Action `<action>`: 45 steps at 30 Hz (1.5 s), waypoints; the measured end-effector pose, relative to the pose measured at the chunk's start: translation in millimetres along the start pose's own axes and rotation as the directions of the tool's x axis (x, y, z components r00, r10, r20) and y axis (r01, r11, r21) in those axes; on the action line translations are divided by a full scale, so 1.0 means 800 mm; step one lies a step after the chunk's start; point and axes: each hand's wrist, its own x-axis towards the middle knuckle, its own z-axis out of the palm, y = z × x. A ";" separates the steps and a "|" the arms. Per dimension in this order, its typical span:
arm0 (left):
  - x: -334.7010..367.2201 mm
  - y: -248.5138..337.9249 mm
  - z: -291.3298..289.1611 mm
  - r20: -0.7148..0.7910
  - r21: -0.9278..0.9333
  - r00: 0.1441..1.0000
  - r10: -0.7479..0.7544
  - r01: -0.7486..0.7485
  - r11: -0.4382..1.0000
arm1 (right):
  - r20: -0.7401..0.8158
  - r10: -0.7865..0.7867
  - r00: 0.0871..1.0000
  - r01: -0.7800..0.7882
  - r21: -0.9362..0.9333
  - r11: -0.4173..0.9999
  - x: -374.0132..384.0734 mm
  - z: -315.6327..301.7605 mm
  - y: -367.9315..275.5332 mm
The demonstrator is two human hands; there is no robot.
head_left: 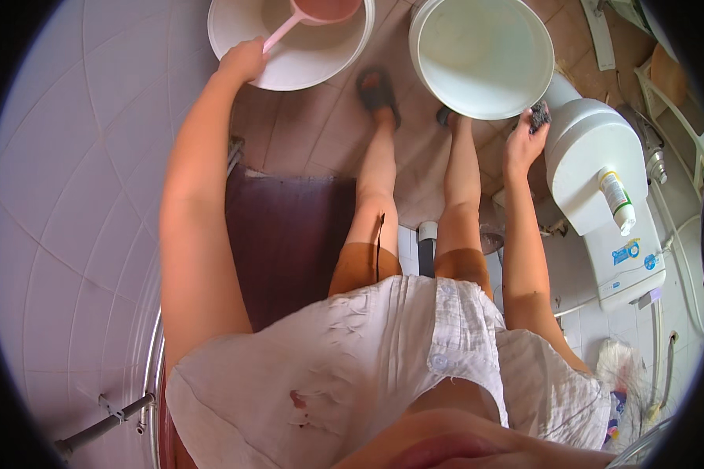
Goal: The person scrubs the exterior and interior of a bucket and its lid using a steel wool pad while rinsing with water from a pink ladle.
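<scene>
My left hand [244,61] is closed around the handle of a pink water dipper [285,31]. The dipper's bowl is over a white bucket [297,72] at the upper left; the top of both is cut off by the picture's edge. At the upper right, a second white bucket [477,66] faces me with its open mouth, and its inside looks pale. Beside that bucket's lower right rim, my right hand [526,144] grips a dark grey, rough-textured scouring pad [539,116]. Whether the fingers also touch the rim I cannot tell.
A white toilet [583,144] stands close to my right arm, with a white and green bottle [618,205] on it. Hoses and pipes run along the right wall. A dark red panel [289,242] lies left of my legs. Tiled wall [78,195] rises on the left.
</scene>
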 end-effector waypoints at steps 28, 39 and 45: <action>-0.304 0.181 -0.011 0.220 -0.942 0.975 -0.042 0.201 -0.270 | 0.646 -0.649 0.401 0.318 0.566 0.761 -0.160 0.170 -0.250; -0.340 0.195 -0.016 -0.037 -0.963 0.983 -0.180 0.013 0.268 | 0.586 -0.682 0.438 0.491 0.479 0.727 -0.139 0.152 -0.297; -0.345 0.256 -0.029 -0.375 -0.749 0.916 -0.141 -0.210 0.628 | 0.469 -0.632 0.617 0.597 0.246 0.764 -0.053 0.138 -0.304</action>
